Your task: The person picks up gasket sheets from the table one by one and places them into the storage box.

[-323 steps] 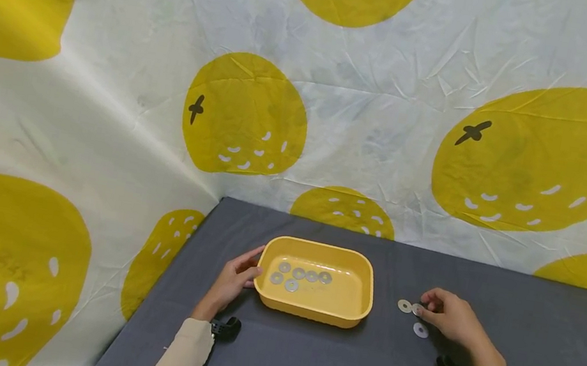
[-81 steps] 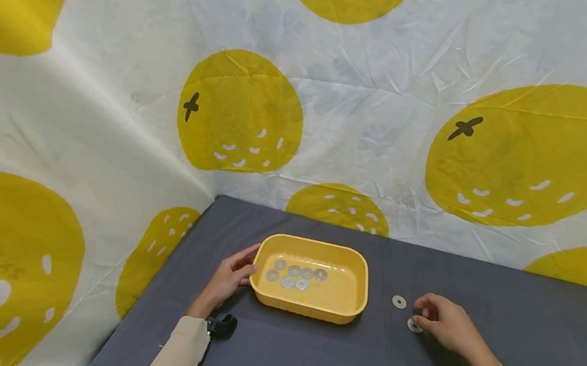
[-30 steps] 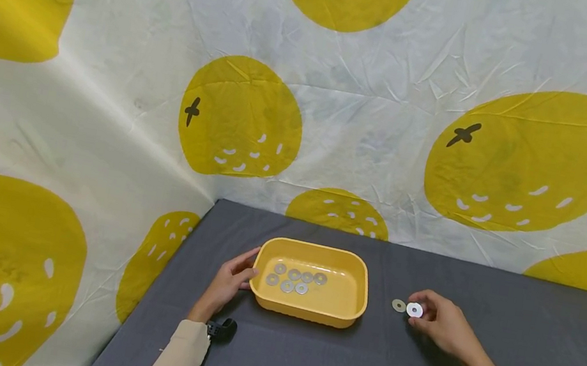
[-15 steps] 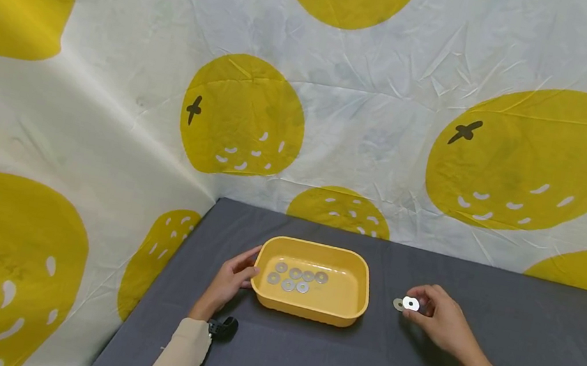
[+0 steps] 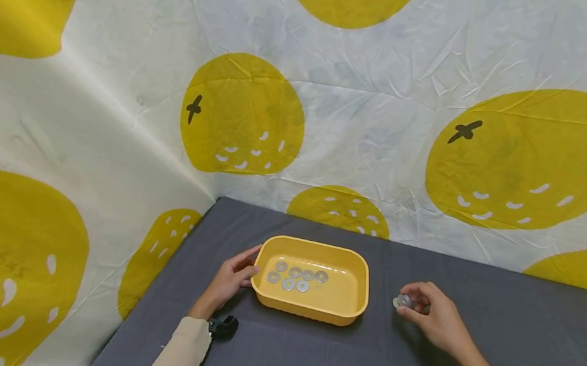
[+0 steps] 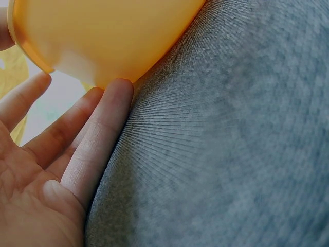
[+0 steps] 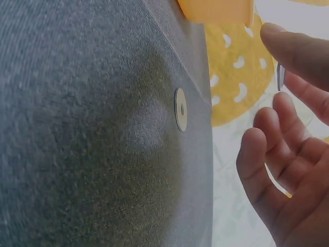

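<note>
In the head view, a yellow plastic tray sits on the dark cloth with several flat metal washers inside, toward its left. My left hand holds the tray's left end, thumb over the rim; the left wrist view shows fingertips against the outer wall. To the right of the tray, my right hand pinches a washer between thumb and finger, raised off the cloth. Another washer lies flat on the cloth; in the head view the held one overlaps it.
Dark grey cloth covers the table. Behind it and on the left hangs a white curtain with big yellow fruit prints. Each wrist wears a black strap-like device.
Since the oldest frame, one more washer lies in the tray. The right hand has picked up the nearer washer and carried it left, over the last one on the cloth. The left hand stays put.
</note>
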The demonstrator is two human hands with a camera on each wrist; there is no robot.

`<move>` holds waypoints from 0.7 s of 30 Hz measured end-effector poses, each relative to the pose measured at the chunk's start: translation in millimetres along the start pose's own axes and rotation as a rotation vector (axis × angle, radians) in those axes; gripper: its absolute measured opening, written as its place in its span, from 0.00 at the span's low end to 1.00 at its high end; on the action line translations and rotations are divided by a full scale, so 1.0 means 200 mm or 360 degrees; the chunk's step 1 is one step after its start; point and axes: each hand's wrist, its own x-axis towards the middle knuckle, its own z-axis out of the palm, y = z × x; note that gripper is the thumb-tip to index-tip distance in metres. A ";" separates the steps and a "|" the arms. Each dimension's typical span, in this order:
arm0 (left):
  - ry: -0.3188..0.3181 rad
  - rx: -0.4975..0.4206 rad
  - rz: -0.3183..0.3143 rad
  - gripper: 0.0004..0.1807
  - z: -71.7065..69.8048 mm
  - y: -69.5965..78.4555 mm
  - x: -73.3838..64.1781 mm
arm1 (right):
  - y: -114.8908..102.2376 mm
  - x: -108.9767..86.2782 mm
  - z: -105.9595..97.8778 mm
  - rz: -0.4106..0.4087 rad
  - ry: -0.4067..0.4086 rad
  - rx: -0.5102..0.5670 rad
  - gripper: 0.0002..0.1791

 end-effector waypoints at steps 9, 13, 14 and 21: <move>0.0000 0.0012 0.0012 0.30 0.00 0.00 0.00 | -0.05 0.02 0.00 -0.0024 -0.0015 -0.0005 0.16; -0.0005 0.0010 0.0010 0.30 0.00 0.00 0.00 | -0.09 0.05 0.00 -0.0047 -0.0028 -0.0012 0.16; -0.0006 0.0010 0.0010 0.30 0.00 0.00 0.00 | -0.10 0.06 -0.01 -0.0051 -0.0033 -0.0011 0.16; -0.0011 0.0004 0.0016 0.30 0.00 0.00 0.00 | -0.21 0.13 -0.01 -0.0099 -0.0056 -0.0022 0.17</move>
